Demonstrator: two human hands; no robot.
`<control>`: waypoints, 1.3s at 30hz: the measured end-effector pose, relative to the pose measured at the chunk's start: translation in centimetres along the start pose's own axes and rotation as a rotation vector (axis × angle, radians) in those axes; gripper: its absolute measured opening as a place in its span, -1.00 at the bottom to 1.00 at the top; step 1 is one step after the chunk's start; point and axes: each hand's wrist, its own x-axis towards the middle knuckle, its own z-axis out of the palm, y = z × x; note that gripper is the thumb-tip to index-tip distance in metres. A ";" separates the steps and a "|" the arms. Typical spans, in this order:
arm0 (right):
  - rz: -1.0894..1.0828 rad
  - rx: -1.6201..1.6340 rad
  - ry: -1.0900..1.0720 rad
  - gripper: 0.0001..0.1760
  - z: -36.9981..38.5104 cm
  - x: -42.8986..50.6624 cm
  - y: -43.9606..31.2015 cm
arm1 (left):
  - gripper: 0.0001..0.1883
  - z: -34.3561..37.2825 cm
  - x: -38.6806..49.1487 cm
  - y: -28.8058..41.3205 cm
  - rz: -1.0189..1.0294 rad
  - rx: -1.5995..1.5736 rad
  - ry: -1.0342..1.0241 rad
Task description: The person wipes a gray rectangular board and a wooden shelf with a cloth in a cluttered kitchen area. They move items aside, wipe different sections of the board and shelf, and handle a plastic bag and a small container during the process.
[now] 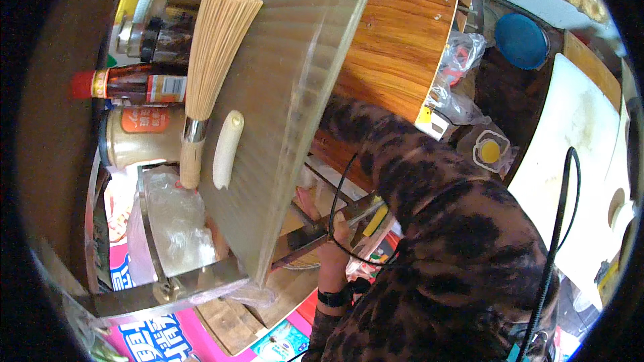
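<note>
The view is turned sideways, with bottle caps pointing left. My left hand (pixel 333 249), a black band at its wrist, is closed around a dark metal bar (pixel 307 241) of a frame. My right arm (pixel 427 171), in a brown and black patterned sleeve, reaches behind a ribbed translucent panel (pixel 287 110). The right hand itself is hidden there. Across the panel's face from me are a stick brush (pixel 216 60) with a metal band and a short white stalk, like a scallion piece (pixel 229 151). A yellow object (pixel 375 220) lies close beside my left hand.
Bottles and jars, among them a red-capped sauce bottle (pixel 131 83), line the left. A wood-grain panel (pixel 402 35) stands at the top. To the right are a blue round lid (pixel 521 41), a yellow-capped jug (pixel 490 152), a white board (pixel 568 125) and a black cable (pixel 553 241).
</note>
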 end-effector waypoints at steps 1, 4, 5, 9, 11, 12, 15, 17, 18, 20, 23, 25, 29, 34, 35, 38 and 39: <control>-0.050 0.041 -0.053 -0.69 0.2 -0.8 -2.2 | -0.24 -0.3 0.3 -0.1 -0.047 -0.091 -0.024; -0.201 0.156 -0.223 -0.72 -1.0 -2.0 -5.2 | -0.21 -2.6 1.0 -1.2 -0.038 -0.735 -0.404; -0.251 0.188 -0.277 -0.72 -1.8 -2.4 -5.4 | -0.19 -3.4 1.2 -1.6 -0.073 -0.975 -0.608; -0.431 0.300 -0.484 -0.74 -6.3 -4.4 -3.4 | -0.14 -1.8 -0.4 -1.4 -0.114 -0.422 -0.212; -0.524 0.359 -0.559 -0.74 -8.9 -6.1 -2.5 | -0.11 -0.4 -0.6 -1.1 -0.071 -0.112 -0.036; -0.572 0.398 -0.600 -0.74 -10.2 -7.0 -2.0 | -0.15 -0.3 -0.4 -1.2 -0.091 -0.109 -0.014; -0.696 0.511 -0.767 -0.73 -14.5 -9.1 -0.6 | -0.21 0.1 -0.1 -1.2 -0.002 -0.059 0.015; -0.688 0.649 -0.876 -0.69 -17.4 -11.4 -0.2 | -0.19 -0.1 0.0 -1.3 -0.031 -0.069 0.016; -0.657 0.702 -0.931 -0.68 -18.8 -12.9 0.4 | -0.18 -0.1 -0.1 -1.4 -0.047 -0.098 0.014; -0.684 0.842 -0.981 -0.65 -21.3 -15.9 0.9 | -0.14 -0.2 -0.2 -1.4 -0.121 -0.156 0.015; -0.783 0.984 -1.007 -0.64 -25.0 -18.8 1.4 | -0.14 0.1 -0.3 -1.6 -0.066 -0.205 0.024; -0.767 0.950 -1.081 -0.67 -27.5 -19.4 2.6 | -0.14 0.1 -0.2 -1.7 -0.083 -0.131 0.011; 0.193 1.168 -0.820 -0.66 -31.5 -18.8 4.7 | -0.15 0.0 -0.1 -2.0 -0.075 -0.131 0.000; 0.117 1.294 -0.931 -0.54 -31.7 -19.0 0.7 | -0.15 0.6 -0.1 -1.6 -0.098 -0.292 0.016; 0.093 1.259 -0.908 -0.50 -31.2 -18.8 -0.5 | -0.16 0.7 -0.1 -1.5 -0.110 -0.356 0.022; 0.150 1.082 -0.859 -0.48 -29.0 -17.4 -3.2 | -0.17 0.5 -0.2 -0.9 -0.071 -0.320 0.015; 0.167 1.087 -0.797 -0.51 -28.2 -16.5 -3.6 | -0.17 0.4 -0.2 -0.7 -0.106 -0.327 0.012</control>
